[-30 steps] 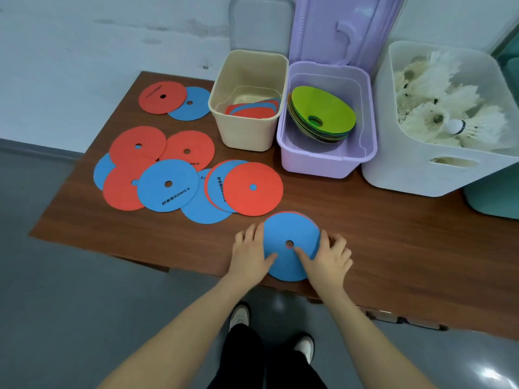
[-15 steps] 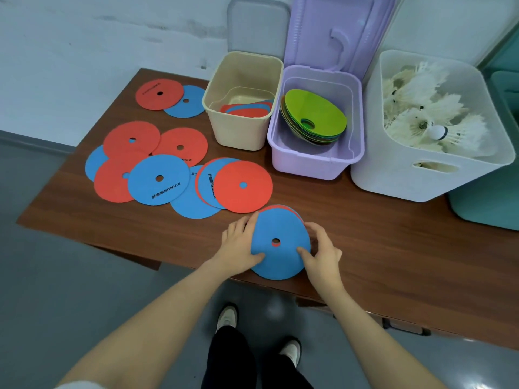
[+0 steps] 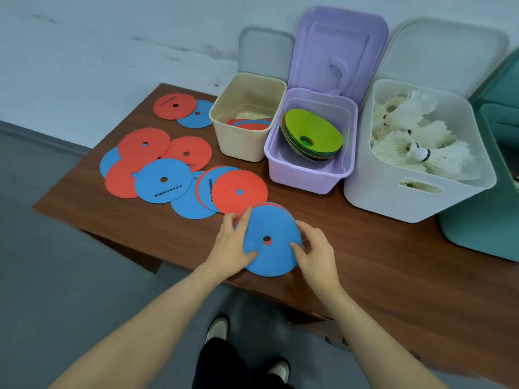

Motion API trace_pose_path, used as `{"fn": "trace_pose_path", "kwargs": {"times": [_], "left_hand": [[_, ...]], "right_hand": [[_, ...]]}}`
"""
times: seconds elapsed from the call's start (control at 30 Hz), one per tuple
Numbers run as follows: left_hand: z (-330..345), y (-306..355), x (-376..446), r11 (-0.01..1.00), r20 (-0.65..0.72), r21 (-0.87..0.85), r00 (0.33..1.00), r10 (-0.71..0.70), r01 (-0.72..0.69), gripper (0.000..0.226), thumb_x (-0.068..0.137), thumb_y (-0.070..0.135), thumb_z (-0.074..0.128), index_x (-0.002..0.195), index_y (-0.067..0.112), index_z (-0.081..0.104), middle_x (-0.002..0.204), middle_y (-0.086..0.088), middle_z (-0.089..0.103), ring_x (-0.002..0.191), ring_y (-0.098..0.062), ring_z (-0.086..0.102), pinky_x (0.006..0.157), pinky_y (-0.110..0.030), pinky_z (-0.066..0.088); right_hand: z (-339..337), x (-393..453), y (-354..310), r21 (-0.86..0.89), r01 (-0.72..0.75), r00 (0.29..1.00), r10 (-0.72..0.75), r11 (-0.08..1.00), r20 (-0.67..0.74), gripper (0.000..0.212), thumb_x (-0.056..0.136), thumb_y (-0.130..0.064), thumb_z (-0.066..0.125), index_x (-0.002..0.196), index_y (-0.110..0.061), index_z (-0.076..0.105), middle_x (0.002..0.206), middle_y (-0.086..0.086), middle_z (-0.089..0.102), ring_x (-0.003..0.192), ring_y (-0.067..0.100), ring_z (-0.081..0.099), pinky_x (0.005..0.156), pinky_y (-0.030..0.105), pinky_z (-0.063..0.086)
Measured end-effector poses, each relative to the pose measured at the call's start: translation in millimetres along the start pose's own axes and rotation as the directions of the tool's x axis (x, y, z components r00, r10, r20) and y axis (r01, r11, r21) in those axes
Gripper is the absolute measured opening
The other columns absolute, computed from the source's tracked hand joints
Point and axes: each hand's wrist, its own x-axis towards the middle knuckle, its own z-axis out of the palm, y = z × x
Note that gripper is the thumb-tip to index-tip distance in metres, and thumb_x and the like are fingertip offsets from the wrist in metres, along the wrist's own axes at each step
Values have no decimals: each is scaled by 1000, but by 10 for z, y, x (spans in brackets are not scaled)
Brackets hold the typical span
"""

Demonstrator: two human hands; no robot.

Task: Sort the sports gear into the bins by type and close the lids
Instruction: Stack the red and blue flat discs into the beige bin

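Since half a second ago the small stack of discs under my hands has tipped up off the wooden table, its far edge lifted and its near edge low at the table's front edge; before, it lay nearly flat. My left hand holds the stack's left side, thumb lying on the blue top face, fingers curled behind the rim; my right hand pinches the right edge, thumb on top, fingers bent round the rim; both forearms reach in from the bottom of the view. Red rims show behind the blue top disc, and red shows through its centre hole; how many discs the stack has I cannot tell.

Loose discs, red and blue, lie overlapping on the left part of the table; one blue disc carries dark print ending in "SONICE", with characters before it that I cannot read; the print on the neighbours is partly covered.

Along the back stand three open bins: the beige bin with a few red and blue discs at its bottom; the purple bin, its lid propped upright, holding stacked cones with a green one on top; the white bin full of white shuttlecocks.
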Motion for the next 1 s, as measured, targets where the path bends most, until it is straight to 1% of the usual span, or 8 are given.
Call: {"fn": "trace_pose_path", "kwargs": {"times": [0.13,0.27,0.4,0.53,0.63,0.73,0.9,1.0], "left_hand": [[-266,147,80,993,-174,121,985,10,11,97,73,38,73,148,21,15,128,-11,27,114,-30,39,96,-39,40],[-638,200,337,984,-290,174,957,18,35,96,71,41,73,148,21,19,130,-12,31,117,-31,37,94,-42,39],[-1046,203,729,978,-356,206,933,45,31,96,71,42,72,148,22,19,129,-13,31,110,-34,42,89,-44,44],[-1446,182,1298,978,-376,210,923,79,2,94,71,42,71,147,20,22,129,-13,33,106,-35,45,86,-42,46],[-1700,130,1833,966,-357,259,928,109,-14,96,69,44,71,147,19,23,127,-16,34,103,-35,47,86,-43,46],[-1905,53,2377,954,-297,297,946,131,-39,96,70,46,70,147,18,21,125,-17,34,101,-37,47,86,-45,45],[-2028,-172,3078,923,-168,362,965,199,-127,92,73,48,67,147,17,20,123,-15,33,102,-33,44,88,-41,43],[-1918,-342,3347,895,-42,410,976,214,-179,94,75,49,66,148,18,16,127,-16,31,108,-32,40,91,-39,38]], "right_hand": [[-94,232,-194,13,116,993,-115,993,-31,48,80,-8,65,125,-22,56,95,-5,56,77,10,55,72,38,51],[-101,612,-480,18,229,971,-227,973,-75,47,77,-9,63,122,-18,57,95,1,59,81,19,56,75,42,50],[-92,1139,-807,22,263,959,-259,964,-110,48,76,0,64,122,-13,57,96,5,58,80,15,54,77,35,47],[-61,1787,-1039,-46,330,934,-333,943,-131,46,75,-15,59,121,-10,57,96,8,61,80,20,54,74,38,47],[-23,2309,-1180,-113,308,933,-323,945,-160,45,73,-19,58,118,-12,58,94,7,62,82,24,55,74,42,47],[53,2775,-1271,-118,257,944,-276,959,-180,41,76,-9,62,117,-11,57,97,9,62,87,28,55,78,46,45],[279,3272,-1271,-87,83,971,-100,993,-216,36,75,-5,64,110,-13,60,88,0,61,80,21,56,74,39,46],[475,3389,-1105,-233,-16,973,-38,972,-227,34,73,-12,68,107,-12,62,89,6,65,84,30,57,75,40,43]]}}
